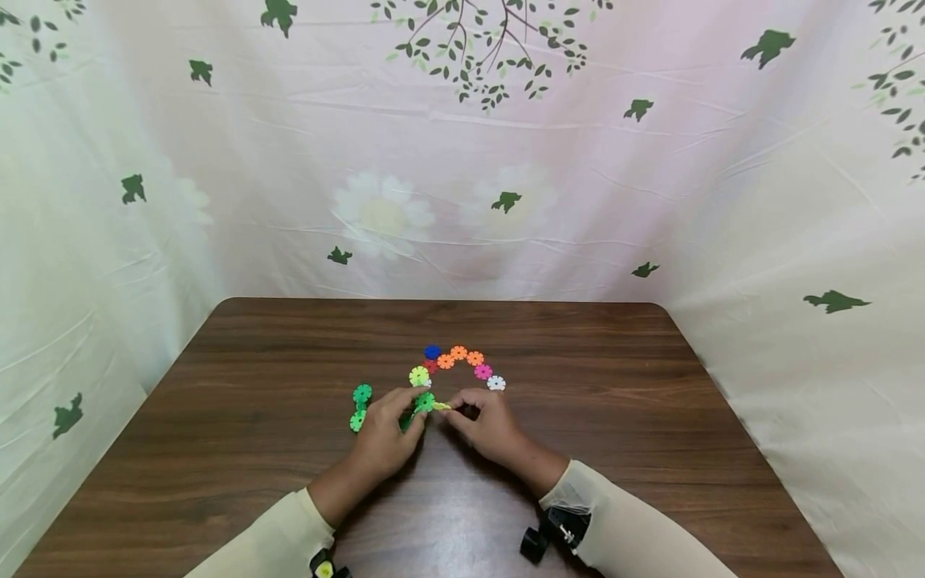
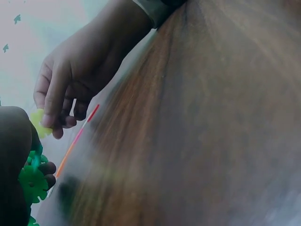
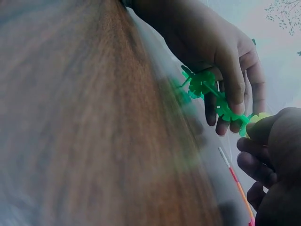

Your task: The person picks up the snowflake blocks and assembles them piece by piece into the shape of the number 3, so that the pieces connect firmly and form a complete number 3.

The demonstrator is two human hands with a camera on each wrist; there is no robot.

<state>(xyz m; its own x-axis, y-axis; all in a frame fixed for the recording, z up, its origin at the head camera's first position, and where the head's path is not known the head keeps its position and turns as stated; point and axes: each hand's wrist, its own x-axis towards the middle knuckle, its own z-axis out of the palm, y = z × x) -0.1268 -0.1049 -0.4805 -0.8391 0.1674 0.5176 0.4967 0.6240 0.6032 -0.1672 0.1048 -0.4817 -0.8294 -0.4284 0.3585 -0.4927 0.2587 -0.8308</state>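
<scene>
While a printed cloth [image 1: 448, 152] hung beyond and to both sides of the hands, a brown wooden table [image 1: 614, 385] spread beneath them. Above it the left hand [image 1: 389, 429] and the right hand [image 1: 491, 425] stood close together, fingertips turned toward each other. Just beyond the fingertips lay an arc of coloured discs [image 1: 446, 361], one end near the left fingertips, the other, a white disc [image 1: 496, 383], past the right knuckles.

Next in size, a green chain [image 1: 425, 402] of notched discs set at angles was gripped between the left thumb and fingers. Two green discs [image 1: 362, 393] showed to the left of that hand, which partly hid their link to the rest. Smallest, a yellow disc [image 1: 442, 406] was pinched in the right thumb and finger, between the hands, at the chain's right end; the fingers hid how far the slots engaged.

The step in hand was judged to be joining yellow to green. The next move seemed to call for notch aligned to notch and a straight push by the right hand against a steady left, since a twist might part the chain.
</scene>
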